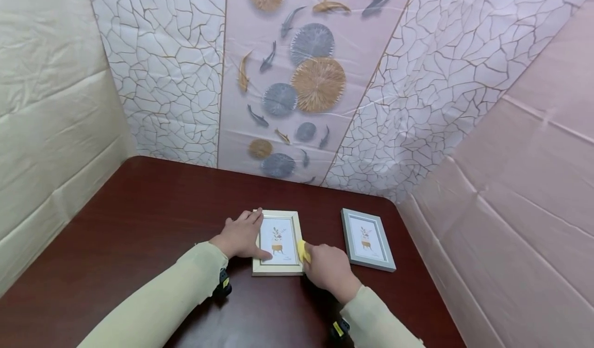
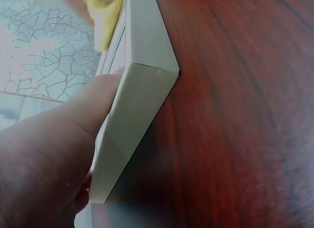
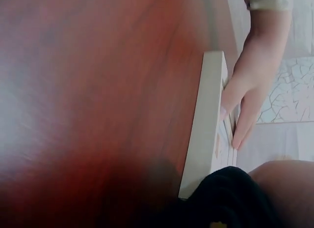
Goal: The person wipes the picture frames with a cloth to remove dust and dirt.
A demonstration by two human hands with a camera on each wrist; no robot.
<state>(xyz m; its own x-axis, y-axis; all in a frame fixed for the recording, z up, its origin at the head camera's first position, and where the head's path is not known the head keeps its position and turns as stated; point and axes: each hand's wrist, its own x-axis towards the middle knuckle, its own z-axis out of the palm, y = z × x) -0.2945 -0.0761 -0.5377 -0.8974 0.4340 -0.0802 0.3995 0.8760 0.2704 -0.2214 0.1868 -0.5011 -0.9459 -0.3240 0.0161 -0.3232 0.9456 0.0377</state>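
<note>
A cream picture frame [image 1: 277, 273] lies face up on the table, with a small print of a plant in an orange pot. My left hand [image 1: 241, 234] rests on its left side, fingers stretched toward the top corner and thumb over the lower part of the print. In the left wrist view that hand [image 2: 54, 144] lies along the frame's side [image 2: 135, 110]. My right hand [image 1: 328, 268] holds a yellow cloth [image 1: 303, 251] against the frame's right edge. The yellow cloth [image 2: 105, 19] hangs over the far side of the frame in the left wrist view.
A grey-blue picture frame [image 1: 392, 265] with a similar print lies face up to the right of my right hand. The dark red wooden table [image 1: 176, 198] meets a patterned wall covering [image 1: 278, 121] at the back, with quilted panels [image 1: 520, 183] on both sides.
</note>
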